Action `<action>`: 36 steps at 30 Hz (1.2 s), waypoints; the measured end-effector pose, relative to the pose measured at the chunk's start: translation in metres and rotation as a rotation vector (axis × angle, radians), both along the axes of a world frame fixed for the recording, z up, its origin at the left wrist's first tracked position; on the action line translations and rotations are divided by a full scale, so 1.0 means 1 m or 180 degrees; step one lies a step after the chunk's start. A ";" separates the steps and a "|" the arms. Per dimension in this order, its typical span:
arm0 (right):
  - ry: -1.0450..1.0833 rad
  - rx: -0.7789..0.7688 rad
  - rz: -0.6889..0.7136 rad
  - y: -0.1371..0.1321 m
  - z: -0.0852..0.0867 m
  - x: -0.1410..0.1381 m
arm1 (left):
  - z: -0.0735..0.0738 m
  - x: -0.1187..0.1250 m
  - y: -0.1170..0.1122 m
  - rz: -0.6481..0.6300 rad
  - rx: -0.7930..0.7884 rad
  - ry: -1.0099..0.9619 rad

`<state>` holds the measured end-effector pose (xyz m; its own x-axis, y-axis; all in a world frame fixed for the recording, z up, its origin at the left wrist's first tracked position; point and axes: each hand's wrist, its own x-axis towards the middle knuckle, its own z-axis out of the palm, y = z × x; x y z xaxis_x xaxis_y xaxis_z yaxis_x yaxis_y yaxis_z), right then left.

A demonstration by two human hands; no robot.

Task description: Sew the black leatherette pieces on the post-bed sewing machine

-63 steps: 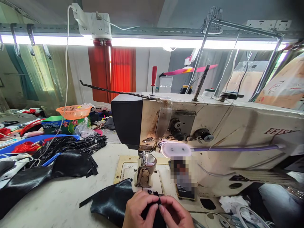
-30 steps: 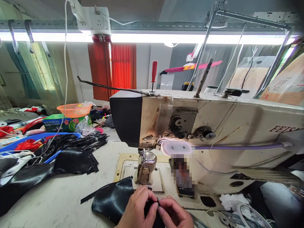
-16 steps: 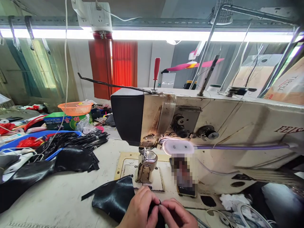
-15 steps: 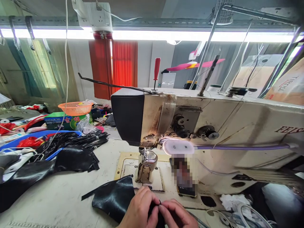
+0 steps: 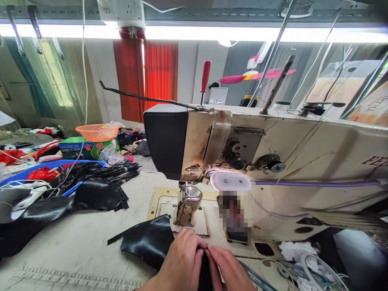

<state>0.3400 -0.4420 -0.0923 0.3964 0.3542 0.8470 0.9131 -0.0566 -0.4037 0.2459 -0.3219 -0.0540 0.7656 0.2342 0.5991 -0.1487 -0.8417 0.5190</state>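
My left hand [image 5: 181,258] is closed on a glossy black leather-like piece [image 5: 150,241], which spreads out to its left with a thin strip trailing from its far end. My right hand [image 5: 229,268] meets the left at the fingertips, pinching the dark edge of the material between the two hands. Some of the piece is hidden behind my fingers. Just beyond the hands stands the post [image 5: 187,206] of a sewing machine [image 5: 206,139], under its head. Neither hand touches the post.
More black pieces [image 5: 98,196] lie at the left, beside a blue tray [image 5: 100,163] and bundled black strips. An orange basket [image 5: 98,132] sits on a green box [image 5: 74,148]. A phone-like object [image 5: 238,236] lies right of the post. A ruler scale [image 5: 75,279] runs along the front.
The view has tipped down slightly. My right hand's fingers have straightened and lie closer along the black material, while the left keeps its grip.
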 end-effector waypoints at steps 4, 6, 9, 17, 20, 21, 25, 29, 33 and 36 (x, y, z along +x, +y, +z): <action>-0.0946 -0.0386 0.0380 -0.005 0.005 0.015 | -0.003 0.000 0.001 0.0038 -0.0191 0.0167; -0.1196 -0.0586 0.0443 -0.004 0.008 0.019 | -0.005 -0.001 0.002 0.0091 -0.0248 0.0226; -0.1391 -0.0582 0.0415 0.001 0.013 0.020 | -0.006 -0.001 0.002 0.0164 -0.0237 0.0217; -0.1290 -0.0201 0.0732 0.012 0.016 0.023 | -0.022 -0.002 0.002 0.0431 -0.0155 -0.0077; -0.0874 -0.0214 0.0860 0.015 0.014 0.023 | -0.032 -0.004 0.005 0.0695 -0.0189 -0.0068; -0.0659 -0.0227 0.0906 0.018 0.014 0.022 | -0.032 -0.005 0.007 0.0737 -0.0255 -0.0054; 0.0641 -0.0412 0.1200 0.029 0.014 0.017 | -0.017 -0.011 0.017 0.0553 -0.1026 0.0207; 0.2231 -0.0818 0.1667 0.045 0.010 0.013 | 0.006 -0.018 0.032 0.0297 -0.1919 0.0825; 0.3256 -0.0885 0.1919 0.060 0.007 0.010 | 0.015 -0.019 0.046 0.0402 -0.2441 0.1142; 0.3576 -0.0740 0.1908 0.068 0.009 0.007 | 0.017 -0.015 0.051 0.0383 -0.2795 0.1197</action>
<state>0.3472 -0.3743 -0.0833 0.5756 0.8162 0.0505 -0.0105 0.0692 -0.9975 0.2307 -0.2705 -0.0373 0.8134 0.5717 -0.1072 0.2181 -0.1290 0.9674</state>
